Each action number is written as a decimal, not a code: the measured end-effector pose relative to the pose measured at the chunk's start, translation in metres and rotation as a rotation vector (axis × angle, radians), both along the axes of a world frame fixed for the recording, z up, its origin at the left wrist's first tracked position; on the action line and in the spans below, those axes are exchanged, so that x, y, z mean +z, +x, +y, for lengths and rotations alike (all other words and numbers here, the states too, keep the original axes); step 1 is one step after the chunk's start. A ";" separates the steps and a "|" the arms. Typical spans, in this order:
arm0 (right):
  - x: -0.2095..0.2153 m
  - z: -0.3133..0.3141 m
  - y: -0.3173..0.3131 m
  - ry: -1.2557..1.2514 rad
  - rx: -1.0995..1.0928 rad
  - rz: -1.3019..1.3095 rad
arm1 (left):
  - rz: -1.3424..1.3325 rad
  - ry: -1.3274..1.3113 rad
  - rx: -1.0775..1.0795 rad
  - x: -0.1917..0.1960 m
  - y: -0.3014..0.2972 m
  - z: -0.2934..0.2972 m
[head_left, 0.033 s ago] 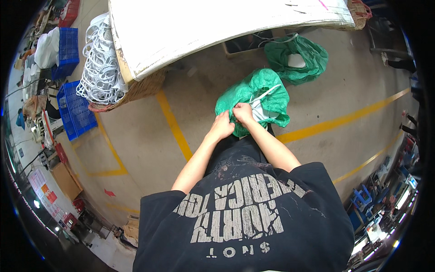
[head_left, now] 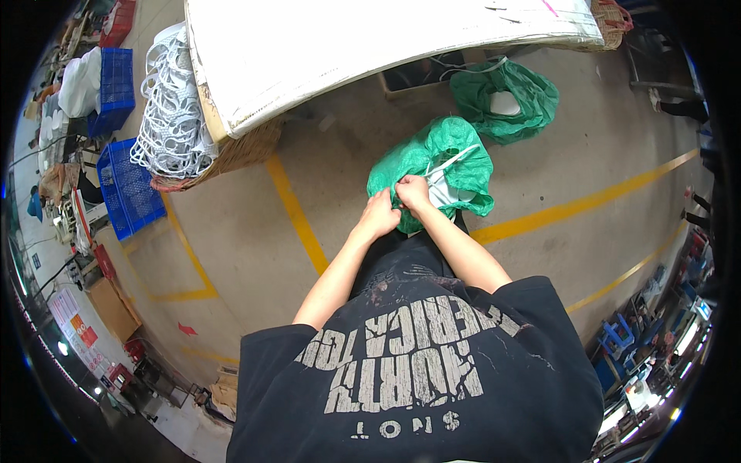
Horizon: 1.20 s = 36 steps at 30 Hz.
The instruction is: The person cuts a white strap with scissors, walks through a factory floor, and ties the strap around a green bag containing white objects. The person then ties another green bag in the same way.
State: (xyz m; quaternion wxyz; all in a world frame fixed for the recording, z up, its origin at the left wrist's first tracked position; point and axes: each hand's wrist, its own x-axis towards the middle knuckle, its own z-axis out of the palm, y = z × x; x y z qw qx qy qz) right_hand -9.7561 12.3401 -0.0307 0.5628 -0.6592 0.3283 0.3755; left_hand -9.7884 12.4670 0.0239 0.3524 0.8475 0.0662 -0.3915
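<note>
A green woven plastic sack (head_left: 405, 160) stands on the floor at my feet, its mouth gaping toward the right. White pieces (head_left: 439, 190) show inside, and a white strap (head_left: 457, 157) lies across the opening. Both hands are closed on the sack's near edge, close beside each other. My left hand (head_left: 377, 215) pinches the edge on the left. Just to its right and slightly farther off, my right hand (head_left: 413, 192) grips the bunched material with curled fingers. The fingertips of both hands are partly hidden.
Beyond the sack is a white-topped table (head_left: 370, 58). A second green sack (head_left: 532, 100) lies at its right side. To the left, a wicker basket (head_left: 247, 150) holds white corded pieces (head_left: 176, 116), near blue crates (head_left: 127, 189). Yellow lines (head_left: 297, 212) mark the floor.
</note>
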 end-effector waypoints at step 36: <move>0.103 -0.078 0.074 0.294 1.100 -0.854 | -0.211 -0.458 -0.067 0.155 0.059 -0.007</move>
